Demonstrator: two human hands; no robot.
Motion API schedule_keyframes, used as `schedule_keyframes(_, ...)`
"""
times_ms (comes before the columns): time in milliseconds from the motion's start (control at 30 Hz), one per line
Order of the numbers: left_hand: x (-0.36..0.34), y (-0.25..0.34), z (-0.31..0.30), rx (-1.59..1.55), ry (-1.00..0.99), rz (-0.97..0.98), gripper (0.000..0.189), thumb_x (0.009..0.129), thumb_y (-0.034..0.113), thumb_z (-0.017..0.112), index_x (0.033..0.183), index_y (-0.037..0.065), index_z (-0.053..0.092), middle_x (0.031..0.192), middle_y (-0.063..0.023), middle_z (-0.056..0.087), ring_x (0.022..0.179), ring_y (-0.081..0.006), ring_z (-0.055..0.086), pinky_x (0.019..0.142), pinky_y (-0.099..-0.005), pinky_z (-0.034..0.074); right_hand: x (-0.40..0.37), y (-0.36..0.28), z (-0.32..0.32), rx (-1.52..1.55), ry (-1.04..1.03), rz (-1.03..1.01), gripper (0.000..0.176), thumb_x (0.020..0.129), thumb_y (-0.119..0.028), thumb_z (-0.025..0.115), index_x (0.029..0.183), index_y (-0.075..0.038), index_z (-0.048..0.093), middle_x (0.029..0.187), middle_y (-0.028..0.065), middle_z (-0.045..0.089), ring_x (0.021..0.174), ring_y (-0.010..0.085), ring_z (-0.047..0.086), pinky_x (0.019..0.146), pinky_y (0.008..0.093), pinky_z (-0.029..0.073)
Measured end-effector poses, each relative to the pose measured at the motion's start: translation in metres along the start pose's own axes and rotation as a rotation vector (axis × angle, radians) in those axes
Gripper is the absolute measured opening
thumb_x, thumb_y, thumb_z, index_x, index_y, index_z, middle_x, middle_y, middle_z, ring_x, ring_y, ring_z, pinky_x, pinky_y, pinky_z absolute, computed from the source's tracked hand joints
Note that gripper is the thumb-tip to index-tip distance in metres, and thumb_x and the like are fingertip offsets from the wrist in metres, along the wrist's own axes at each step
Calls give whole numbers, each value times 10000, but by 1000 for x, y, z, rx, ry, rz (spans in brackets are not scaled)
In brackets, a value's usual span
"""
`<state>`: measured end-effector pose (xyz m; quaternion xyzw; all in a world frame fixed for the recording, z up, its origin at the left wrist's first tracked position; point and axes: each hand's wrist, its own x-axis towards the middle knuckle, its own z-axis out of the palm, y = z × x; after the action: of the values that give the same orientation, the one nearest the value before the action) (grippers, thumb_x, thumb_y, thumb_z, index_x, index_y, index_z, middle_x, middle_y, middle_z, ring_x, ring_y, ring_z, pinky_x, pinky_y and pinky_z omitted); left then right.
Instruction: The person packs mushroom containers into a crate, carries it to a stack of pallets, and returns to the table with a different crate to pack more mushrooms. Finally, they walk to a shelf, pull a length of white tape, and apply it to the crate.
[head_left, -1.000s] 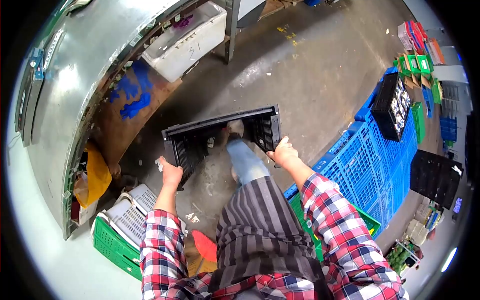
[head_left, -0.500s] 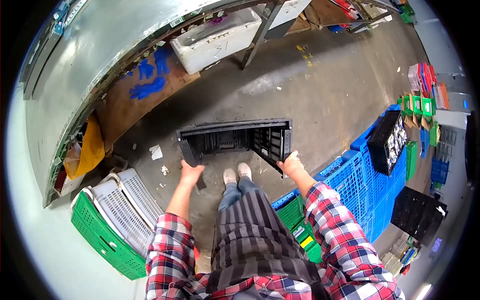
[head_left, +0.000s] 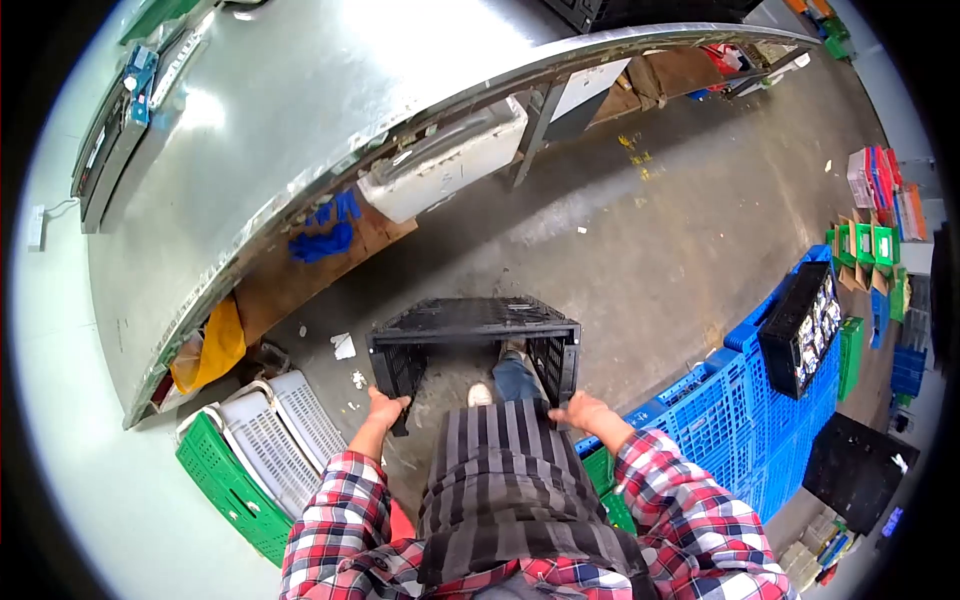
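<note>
A black plastic crate [head_left: 475, 322] is held in front of my body, above the floor and my shoes, with its side panels standing out toward me. My left hand [head_left: 385, 408] grips the near end of its left panel. On the right panel's near edge, my right hand [head_left: 582, 411] is closed. The floor shows between the two panels, and one shoe is partly hidden behind the crate.
A metal table [head_left: 330, 75] curves across the upper left, with a white foam box [head_left: 445, 170] beneath it. Green and grey baskets [head_left: 235, 485] stand at lower left. Blue pallets [head_left: 710, 400] on the right carry a filled black crate [head_left: 800, 330]. Paper scraps [head_left: 343, 346] lie on the floor.
The crate's panels now stand nearly parallel, and its long side shows more fully. Both hands sit lower in view. The view has shifted, showing more of the table, and one foot has moved forward.
</note>
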<state>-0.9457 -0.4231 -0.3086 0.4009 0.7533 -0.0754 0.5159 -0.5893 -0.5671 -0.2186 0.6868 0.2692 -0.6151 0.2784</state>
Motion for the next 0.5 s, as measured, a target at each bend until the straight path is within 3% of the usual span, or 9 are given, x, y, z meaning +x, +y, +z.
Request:
schedule_keyframes(33, -5, 7, -3, 69, 9, -32, 785, 638, 93, 726, 1227, -8, 217, 1113, -183, 506, 1012, -268, 515, 878, -325, 405, -6, 0, -13, -103, -177, -51, 669, 741, -527, 567, 1147, 2, 518, 1090, 182, 574, 1072, 264, 532, 871, 378, 428)
schedule_keyframes(67, -8, 12, -5, 138, 17, -66, 784, 637, 100, 729, 1222, -11, 219, 1110, -187, 508, 1013, -274, 516, 880, -326, 404, -12, 0, -5, -301, -31, -207, 578, 765, -534, 531, 982, -6, 623, 1041, 153, 604, 1022, 254, 565, 835, 374, 441)
schedule_keyframes(133, -19, 22, -8, 127, -25, -116, 765, 638, 125, 732, 1194, -17, 227, 1103, -201, 502, 1009, -286, 516, 885, -331, 404, -22, -20, -1, -362, 32, -468, 549, 802, -539, 506, 887, -11, 628, 900, 144, 637, 832, 211, 624, 684, 309, 490)
schedule_keyframes(200, -9, 0, -6, 103, -37, 5, 766, 641, 132, 734, 1192, -18, 224, 1090, -197, 505, 995, -289, 521, 875, -336, 410, -5, -39, 10, 495, -418, -577, 407, 869, -429, 480, 937, -42, 585, 885, 122, 635, 780, 162, 620, 657, 280, 497)
schedule_keyframes(267, -8, -5, -9, 110, -60, -3, 741, 655, 168, 736, 1182, -20, 250, 1087, -201, 512, 1009, -288, 517, 865, -343, 412, 9, -62, 17, 1240, -552, -502, 308, 915, -323, 427, 1014, -40, 498, 914, 146, 621, 792, 209, 619, 692, 331, 520)
schedule_keyframes(400, -10, 15, -24, 220, -52, 141, 758, 662, 251, 745, 1205, -22, 291, 1083, -210, 525, 1006, -297, 528, 869, -351, 407, 104, -96, 38, 2096, -270, -230, 278, 924, -222, 372, 1088, -14, 454, 1002, 163, 587, 850, 257, 610, 727, 380, 518)
schedule_keyframes(433, 5, -12, -26, 102, -101, 247, 681, 706, 254, 715, 1196, -34, 339, 1110, -182, 522, 1002, -280, 528, 871, -348, 406, 134, -99, 39, 2246, -192, -208, 274, 923, -230, 375, 1075, -26, 475, 1019, 146, 582, 843, 246, 610, 723, 379, 518)
schedule_keyframes(467, -12, 15, -32, -33, -286, 150, 534, 804, 334, 611, 1148, -33, 430, 1126, -152, 521, 1029, -241, 506, 892, -333, 387, 162, -101, 47, 2392, -108, -161, 271, 922, -238, 378, 1062, -38, 496, 1037, 128, 577, 837, 234, 609, 720, 378, 517)
schedule_keyframes(500, -35, 37, -35, -126, -192, -31, 494, 841, 380, 537, 1126, -17, 467, 1121, -118, 528, 1038, -225, 495, 893, -329, 382, 194, -104, 52, 2425, -34, -138, 258, 917, -238, 389, 1047, -52, 511, 1038, 109, 577, 838, 227, 603, 706, 382, 519)
